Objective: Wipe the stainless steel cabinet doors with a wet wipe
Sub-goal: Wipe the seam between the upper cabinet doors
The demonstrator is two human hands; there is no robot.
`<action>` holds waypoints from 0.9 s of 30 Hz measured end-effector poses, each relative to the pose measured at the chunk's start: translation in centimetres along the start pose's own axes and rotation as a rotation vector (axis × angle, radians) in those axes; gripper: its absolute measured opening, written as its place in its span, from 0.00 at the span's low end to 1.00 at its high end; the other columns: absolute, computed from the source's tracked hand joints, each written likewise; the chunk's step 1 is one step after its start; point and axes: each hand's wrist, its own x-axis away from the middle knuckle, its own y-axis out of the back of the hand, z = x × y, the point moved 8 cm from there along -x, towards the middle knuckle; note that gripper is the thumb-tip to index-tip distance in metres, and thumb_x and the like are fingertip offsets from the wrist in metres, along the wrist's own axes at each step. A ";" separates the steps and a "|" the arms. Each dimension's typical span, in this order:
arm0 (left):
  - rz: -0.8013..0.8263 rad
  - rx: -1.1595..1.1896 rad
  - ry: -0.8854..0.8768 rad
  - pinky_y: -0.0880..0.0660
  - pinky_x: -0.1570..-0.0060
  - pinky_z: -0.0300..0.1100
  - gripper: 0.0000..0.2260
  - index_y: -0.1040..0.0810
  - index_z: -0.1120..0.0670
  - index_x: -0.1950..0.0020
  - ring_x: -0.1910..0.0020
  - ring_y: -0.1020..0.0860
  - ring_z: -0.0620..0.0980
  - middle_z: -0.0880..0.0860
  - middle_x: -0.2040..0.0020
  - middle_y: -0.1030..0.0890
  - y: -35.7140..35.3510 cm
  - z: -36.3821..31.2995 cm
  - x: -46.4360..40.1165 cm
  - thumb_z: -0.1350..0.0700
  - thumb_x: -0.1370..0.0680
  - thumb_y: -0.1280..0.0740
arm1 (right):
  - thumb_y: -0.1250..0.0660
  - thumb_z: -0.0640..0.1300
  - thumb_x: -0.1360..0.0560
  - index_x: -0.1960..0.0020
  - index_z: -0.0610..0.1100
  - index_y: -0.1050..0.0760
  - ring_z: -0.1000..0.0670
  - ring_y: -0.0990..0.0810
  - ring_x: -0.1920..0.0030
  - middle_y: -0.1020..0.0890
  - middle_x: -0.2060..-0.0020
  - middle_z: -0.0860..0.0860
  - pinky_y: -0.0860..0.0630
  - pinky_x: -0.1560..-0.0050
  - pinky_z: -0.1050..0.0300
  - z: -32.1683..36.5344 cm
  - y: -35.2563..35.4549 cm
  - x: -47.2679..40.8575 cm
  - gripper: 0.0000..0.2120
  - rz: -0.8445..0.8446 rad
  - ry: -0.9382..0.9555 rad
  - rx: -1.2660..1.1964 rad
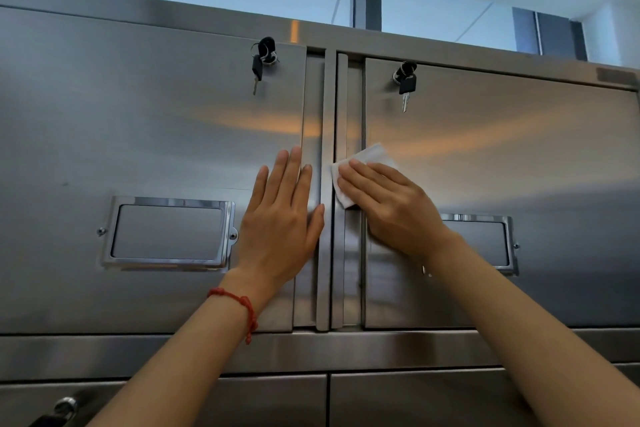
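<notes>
Flat against the steel, the left hand [280, 215] lies with fingers straight and spread on the inner edge of the left cabinet door [138, 149], holding nothing; a red bead bracelet [242, 308] circles its wrist. Just to its left sits a chrome label holder [166, 232], and above it a key [258, 69] hangs from that door's lock. Directly to its right runs the vertical seam where the two doors meet, with recessed pull strips on either side. Across that seam the right hand [391, 208] presses a white wet wipe [360, 166] onto the inner edge of the right cabinet door [519, 166], fingers nearly straight and laid over the sheet, which shows beyond the fingertips toward the seam and above the hand. Beyond its wrist a second label holder [485, 243] is partly covered, and another key [405, 83] hangs above. Wiping looks to be under way at the middle of the pair, the left hand probably bracing its door. I judge the next stroke needs steady flat pressure carried outward or downward over the right door, steering around the key and the holder's raised frame, where the wipe could snag.
</notes>
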 end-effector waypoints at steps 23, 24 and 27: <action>0.014 -0.009 -0.007 0.45 0.29 0.54 0.29 0.33 0.63 0.29 0.27 0.41 0.59 0.63 0.27 0.38 0.1 -0.1 -0.1 0.46 0.18 0.58 | 0.36 0.41 0.22 0.38 0.34 0.24 0.42 0.24 0.37 0.22 0.39 0.39 0.28 0.35 0.48 -1.6 0.3 -0.7 0.16 0.016 0.365 -0.080; 0.017 -0.011 -0.007 0.45 0.29 0.54 0.29 0.33 0.63 0.29 0.26 0.41 0.59 0.63 0.27 0.38 0.1 -0.1 -0.1 0.46 0.18 0.58 | 0.36 0.41 0.22 0.38 0.34 0.24 0.42 0.24 0.37 0.22 0.39 0.39 0.28 0.35 0.48 -1.6 0.3 -0.7 0.16 0.022 0.374 -0.085; 0.021 -0.016 -0.003 0.45 0.29 0.54 0.28 0.33 0.63 0.29 0.26 0.41 0.59 0.63 0.27 0.38 0.1 -0.1 -0.1 0.46 0.18 0.58 | 0.36 0.42 0.22 0.37 0.35 0.24 0.43 0.24 0.37 0.22 0.39 0.39 0.28 0.35 0.48 -1.6 0.2 -0.6 0.16 0.025 0.393 -0.101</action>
